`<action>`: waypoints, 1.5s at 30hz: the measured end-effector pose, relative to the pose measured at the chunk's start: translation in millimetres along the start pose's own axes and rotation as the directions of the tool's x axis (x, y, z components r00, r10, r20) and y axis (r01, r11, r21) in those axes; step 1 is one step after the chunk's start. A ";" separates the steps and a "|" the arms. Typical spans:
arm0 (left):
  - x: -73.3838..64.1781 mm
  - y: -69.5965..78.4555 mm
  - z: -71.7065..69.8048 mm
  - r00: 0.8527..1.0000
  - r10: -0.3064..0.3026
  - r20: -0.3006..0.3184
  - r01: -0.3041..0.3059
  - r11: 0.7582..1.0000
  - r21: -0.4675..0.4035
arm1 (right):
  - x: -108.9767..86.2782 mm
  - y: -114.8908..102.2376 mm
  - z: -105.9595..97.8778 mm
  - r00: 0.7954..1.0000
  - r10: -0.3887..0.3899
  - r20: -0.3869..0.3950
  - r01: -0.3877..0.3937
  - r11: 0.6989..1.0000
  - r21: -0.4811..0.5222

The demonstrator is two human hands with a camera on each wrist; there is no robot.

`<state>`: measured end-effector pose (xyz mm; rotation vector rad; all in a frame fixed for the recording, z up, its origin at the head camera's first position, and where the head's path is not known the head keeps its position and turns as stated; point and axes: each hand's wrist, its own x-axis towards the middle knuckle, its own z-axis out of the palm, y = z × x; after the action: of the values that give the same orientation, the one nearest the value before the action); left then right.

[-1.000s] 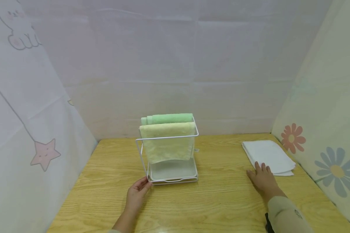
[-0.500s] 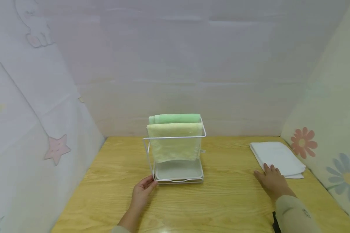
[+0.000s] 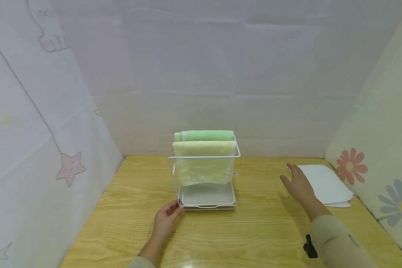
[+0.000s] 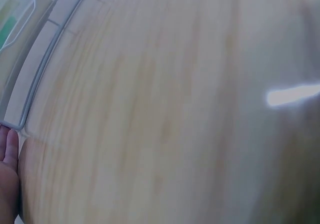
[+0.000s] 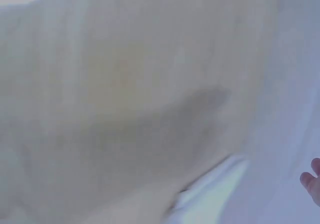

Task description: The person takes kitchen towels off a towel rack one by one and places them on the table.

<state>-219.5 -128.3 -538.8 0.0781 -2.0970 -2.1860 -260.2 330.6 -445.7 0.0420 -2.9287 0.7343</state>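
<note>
My left hand [image 3: 165, 219] pinches the front left corner of a white wire towel rack [image 3: 204, 157] between thumb and fingers. Over the rack's bars hang a folded pale yellow towel [image 3: 202, 165] and, behind it, a green towel [image 3: 209, 135]. A shallow pale tray [image 3: 207, 194] sits in the rack's base. My right hand [image 3: 299, 186] is raised with fingers extended, overlapping the left edge of a folded white towel [image 3: 326, 184] and holding nothing. In the right wrist view, only fingertips [image 5: 312, 180] show at the right edge, with part of the white towel below.
The rack stands mid-table on a wood-grain table [image 3: 254, 227]. A plain pale cloth backdrop [image 3: 221, 74] rises behind it. Printed cloth walls flank both sides, with a pink star [image 3: 71, 167] on the left and flowers [image 3: 351, 166] on the right, close beside the white towel.
My right hand has lifted from the white towel's front edge and moved forward and left. The left hand keeps its hold on the rack corner. The head view has shifted slightly left.
</note>
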 end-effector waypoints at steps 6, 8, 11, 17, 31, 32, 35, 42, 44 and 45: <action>-1.1 0.8 0.8 1.000 -0.003 0.006 0.003 1.000 -0.007 | 20.9 -71.1 -30.1 0.989 -0.126 -0.079 0.134 0.986 0.097; -1.9 1.2 0.3 1.000 -0.001 0.005 0.001 1.000 0.013 | 26.8 -94.1 -40.5 0.982 -0.154 -0.106 0.168 0.976 0.139; -2.2 1.4 -0.3 1.000 0.000 -0.004 0.000 1.000 0.031 | 34.2 -126.4 -53.9 0.971 -0.203 -0.127 0.224 0.956 0.187; -0.7 0.0 1.4 1.000 -0.016 -0.008 0.016 1.000 0.016 | 41.6 -179.5 -65.6 0.943 -0.310 -0.118 0.329 0.920 0.215; 2.2 -4.2 5.6 1.000 -0.002 -0.008 0.002 0.999 0.050 | 49.9 -245.4 -54.6 0.895 -0.439 0.076 0.410 0.879 0.242; 2.4 -4.4 5.5 1.000 -0.005 -0.008 0.005 0.999 0.052 | 50.5 -247.5 -53.0 0.893 -0.439 0.098 0.406 0.881 0.245; 2.8 -4.2 5.3 1.000 -0.008 -0.010 0.009 0.999 0.051 | 52.4 -252.6 -49.2 0.890 -0.433 0.146 0.394 0.889 0.232; 3.8 -5.0 5.4 1.000 -0.002 -0.003 0.002 0.999 0.052 | 58.8 -261.7 -46.8 0.892 -0.375 0.252 0.323 0.919 0.225; 4.0 -4.8 5.6 1.000 0.001 -0.001 -0.001 0.999 0.054 | 61.0 -263.6 -46.5 0.899 -0.348 0.268 0.288 0.927 0.239; 4.1 -4.6 5.8 1.000 -0.001 -0.001 0.001 0.999 0.053 | 62.1 -264.1 -46.0 0.901 -0.341 0.270 0.277 0.928 0.247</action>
<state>-224.4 -122.8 -543.0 0.0845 -2.1557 -2.1306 -301.8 119.7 -274.0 0.6890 -2.9985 1.0490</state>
